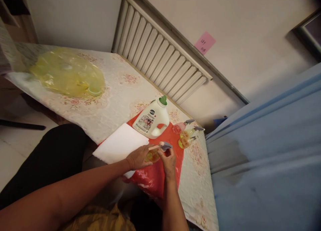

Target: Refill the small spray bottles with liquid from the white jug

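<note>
My left hand (138, 158) is wrapped round a small clear bottle (153, 156) with yellow-orange contents, held over the red plastic sheet. The fingers of my right hand (168, 160) are closed on the grey top (166, 146) at the bottle's upper end. Whether that top is fixed to the neck, I cannot tell. Just beyond my hands stands a cream detergent jug (151, 119) with its green pouring spout (163, 100) uncovered. A white pad (120, 142) lies to the left of my hands, on the red sheet (173, 157).
Several similar small bottles (185, 134) with grey tops stand to the right, holding pink and yellow-orange contents. A yellow plastic bag (67, 72) lies at the far left beside a green cap (94, 90). A radiator (157, 47) borders the flowered tablecloth (120, 100); a blue curtain (265, 150) hangs right.
</note>
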Tool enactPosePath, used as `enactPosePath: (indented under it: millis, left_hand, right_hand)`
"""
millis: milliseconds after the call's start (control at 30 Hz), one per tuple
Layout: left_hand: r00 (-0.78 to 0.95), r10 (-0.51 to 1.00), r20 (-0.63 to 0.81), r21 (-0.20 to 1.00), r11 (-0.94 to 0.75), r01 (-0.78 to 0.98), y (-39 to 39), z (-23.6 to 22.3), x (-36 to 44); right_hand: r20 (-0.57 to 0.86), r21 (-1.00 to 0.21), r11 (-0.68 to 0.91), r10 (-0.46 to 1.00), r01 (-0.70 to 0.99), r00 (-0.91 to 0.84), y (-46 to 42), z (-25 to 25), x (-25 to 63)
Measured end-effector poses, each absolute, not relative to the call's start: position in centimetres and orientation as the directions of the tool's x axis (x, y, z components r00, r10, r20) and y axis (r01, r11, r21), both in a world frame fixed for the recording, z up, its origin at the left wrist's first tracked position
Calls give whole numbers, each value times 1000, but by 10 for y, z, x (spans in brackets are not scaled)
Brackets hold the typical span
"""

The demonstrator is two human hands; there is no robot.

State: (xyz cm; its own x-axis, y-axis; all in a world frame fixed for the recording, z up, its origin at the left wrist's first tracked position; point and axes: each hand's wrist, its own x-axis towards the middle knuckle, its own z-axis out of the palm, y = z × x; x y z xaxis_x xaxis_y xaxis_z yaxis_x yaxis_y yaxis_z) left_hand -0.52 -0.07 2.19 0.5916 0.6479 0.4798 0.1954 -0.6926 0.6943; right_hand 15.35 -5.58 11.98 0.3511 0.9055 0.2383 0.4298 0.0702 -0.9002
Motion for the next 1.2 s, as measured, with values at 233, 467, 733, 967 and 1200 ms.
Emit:
enactPosePath:
  millis: [233,467,733,967,1200]
  left_hand:
    - [587,631,508,686,-708,168,-1,26,-7]
    - [591,676,440,711,-665,230,-1,20,-4]
    - [585,677,447,707,-668,232,-1,15,-2]
    - [588,679,438,718,-658,225,-2,21,-4]
    - [588,694,416,737,-636,229,-3,24,-5]
  right_hand:
    - [197,-913,104,960,395,201,-61,135,156]
    - [237,-881,61,915,470,326,-57,134,149]
    - [256,-843,33,902,537,347,-59,131,148]
    - [191,-893,100,967,438,170,-63,137,162]
    - [165,-915,54,954,399,249,-61,133,163]
